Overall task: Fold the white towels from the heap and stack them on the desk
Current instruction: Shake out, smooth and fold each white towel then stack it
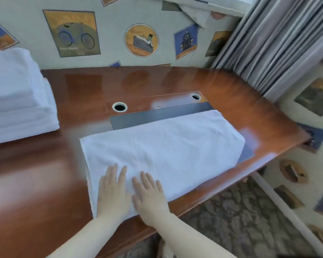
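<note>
Here, flat hands (131, 194) on towel (162, 149) near desk (45, 183) edge

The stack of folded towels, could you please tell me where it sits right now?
In the head view, the stack of folded towels sits at the far left of the desk, against the wall, left of the towel under both hands.

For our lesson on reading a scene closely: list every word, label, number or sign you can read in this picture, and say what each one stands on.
None can be read.
Wallpaper bicycle picture: a strip beneath the bicycle may be lettering, too blurred to read.
Wallpaper ship picture: no legible text.
White towel, folded towel stack and desk: no labels visible.
</note>
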### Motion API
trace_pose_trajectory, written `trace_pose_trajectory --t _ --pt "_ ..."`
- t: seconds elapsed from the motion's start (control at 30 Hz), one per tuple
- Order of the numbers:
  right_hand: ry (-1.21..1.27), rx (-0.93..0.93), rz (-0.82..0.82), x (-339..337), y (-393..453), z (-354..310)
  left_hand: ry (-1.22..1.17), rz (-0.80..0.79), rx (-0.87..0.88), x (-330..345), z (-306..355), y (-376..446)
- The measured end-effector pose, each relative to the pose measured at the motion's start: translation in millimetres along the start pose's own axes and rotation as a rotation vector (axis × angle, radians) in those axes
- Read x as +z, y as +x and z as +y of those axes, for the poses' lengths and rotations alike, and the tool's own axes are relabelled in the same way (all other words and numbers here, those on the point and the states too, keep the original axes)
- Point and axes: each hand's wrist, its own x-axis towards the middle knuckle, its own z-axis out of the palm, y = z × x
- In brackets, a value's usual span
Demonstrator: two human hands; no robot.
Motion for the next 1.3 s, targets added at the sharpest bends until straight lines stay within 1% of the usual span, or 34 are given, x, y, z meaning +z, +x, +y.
trace_pose_trajectory --t 0.03,0.1,0.23,0.3,0.4,0.5,0.57,0.63,0.7,0.8,0.87,0.97,1.0,1.07,1.13,1.2,1.23,1.3 --pt "-0.012 0.009 -0.003 1 -11 9 0.005 -0.085 0.094 9 17 0" --pt "-0.013 0.107 0.022 -7 -29 42 -0.010 -0.214 0.180 28 48 4" --pt "0.003 0.364 0.092 -38 -51 129 0.065 -0.286 0.330 54 104 16" --pt "0.040 0.444 0.118 -49 -60 169 0.072 -0.305 0.353 65 134 22" --pt "0.098 0.476 0.135 -60 -68 225 0.082 -0.271 0.363 82 185 41" --pt "0.238 0.446 0.206 -74 -67 286 0.094 -0.243 0.336 101 247 56" --pt "0.380 0.449 0.255 -89 -58 322 0.089 -0.241 0.288 112 287 64" --pt "0.456 0.429 0.277 -106 -45 356 0.074 -0.203 0.239 120 326 77" --pt "0.504 0.414 0.301 -125 -26 393 0.086 -0.148 0.263 128 363 91" --pt "0.533 0.443 0.272 -148 2 436 0.064 -0.161 0.272 139 397 103" --pt "0.585 0.481 0.252 -163 25 454 0.063 -0.134 0.263 144 407 116" --pt "0.585 0.513 0.162 -182 59 473 0.101 -0.087 0.248 153 421 138" --pt "0.604 0.497 0.125 -184 65 479 0.120 -0.088 0.236 158 428 144" --pt "0.605 0.369 0.105 -183 74 491 0.118 0.004 0.188 168 444 155" --pt "0.596 0.216 0.092 -189 76 501 0.014 0.133 0.089 173 466 166" --pt "0.514 0.083 0.098 -192 77 515 -0.083 0.184 -0.032 179 485 173" --pt "0.450 0.022 0.075 -193 78 522 -0.104 0.185 -0.083 180 491 175" --pt "0.345 -0.055 -0.058 -197 83 534 -0.106 0.227 -0.129 181 497 179"
